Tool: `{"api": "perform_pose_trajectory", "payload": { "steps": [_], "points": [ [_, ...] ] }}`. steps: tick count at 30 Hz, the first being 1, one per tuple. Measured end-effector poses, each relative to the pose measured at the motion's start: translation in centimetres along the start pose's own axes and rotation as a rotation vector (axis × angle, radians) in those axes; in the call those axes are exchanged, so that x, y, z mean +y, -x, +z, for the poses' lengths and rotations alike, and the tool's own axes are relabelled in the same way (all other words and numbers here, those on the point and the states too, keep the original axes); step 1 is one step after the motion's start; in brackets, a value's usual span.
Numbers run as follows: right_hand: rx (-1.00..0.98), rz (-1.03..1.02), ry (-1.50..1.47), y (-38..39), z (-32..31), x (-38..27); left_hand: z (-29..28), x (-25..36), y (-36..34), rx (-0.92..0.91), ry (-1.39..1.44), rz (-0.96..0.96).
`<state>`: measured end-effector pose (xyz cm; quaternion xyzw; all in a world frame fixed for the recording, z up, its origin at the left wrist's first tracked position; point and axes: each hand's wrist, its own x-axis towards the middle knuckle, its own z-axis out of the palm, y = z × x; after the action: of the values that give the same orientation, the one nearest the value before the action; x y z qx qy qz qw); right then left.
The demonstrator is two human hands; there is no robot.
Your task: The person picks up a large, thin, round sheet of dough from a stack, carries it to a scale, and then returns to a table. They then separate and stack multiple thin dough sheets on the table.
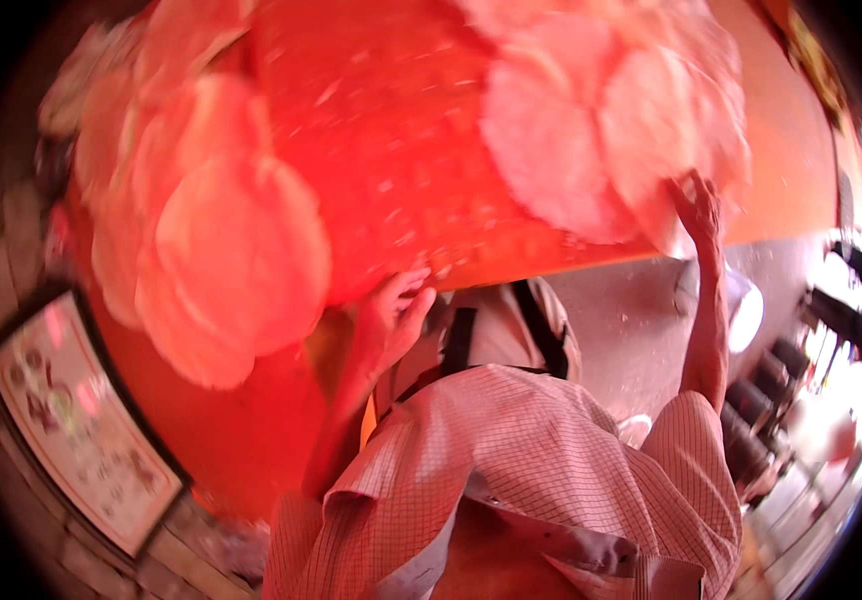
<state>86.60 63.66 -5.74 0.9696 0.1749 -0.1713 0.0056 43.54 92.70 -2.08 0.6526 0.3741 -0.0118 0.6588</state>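
My right hand (698,207) reaches to the pile of thin, round pinkish sheets (551,130) on the right of the red tabletop (381,130). Its bent fingers close on the edge of a round sheet (649,120); the exact grip is blurred. At the table's near edge, my left hand (398,308) is empty, its fingers loosely curled and apart. To its left, another pile of overlapping round sheets (236,255) hangs partly toward the table's near side. The sheets look soft and floppy, like flatbread, but the red light hides their true colour.
Small pale scraps lie scattered across the table between the piles. A framed picture (86,420) stands by the brick wall at the left. On the right, a shiny rounded metal vessel (743,312) is near the floor, with several dark cylindrical objects (771,380) beyond it.
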Motion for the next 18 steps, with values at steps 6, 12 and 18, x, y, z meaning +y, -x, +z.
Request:
{"api": "perform_pose_trajectory", "payload": {
  "steps": [6,12,18],
  "points": [
    [0.535,-0.444,-0.549,1.6,3.3,-15.3,-7.1,-8.1,7.0,0.253,0.190,-0.017],
    [-0.845,-0.545,-1.648,15.6,10.2,-40.9,-10.6,-13.4,12.8,0.397,0.641,-0.207],
    [-0.849,-0.187,-1.200,17.9,10.6,-48.1,-12.8,-16.4,13.7,0.341,1.093,-0.316]
  ]
}}
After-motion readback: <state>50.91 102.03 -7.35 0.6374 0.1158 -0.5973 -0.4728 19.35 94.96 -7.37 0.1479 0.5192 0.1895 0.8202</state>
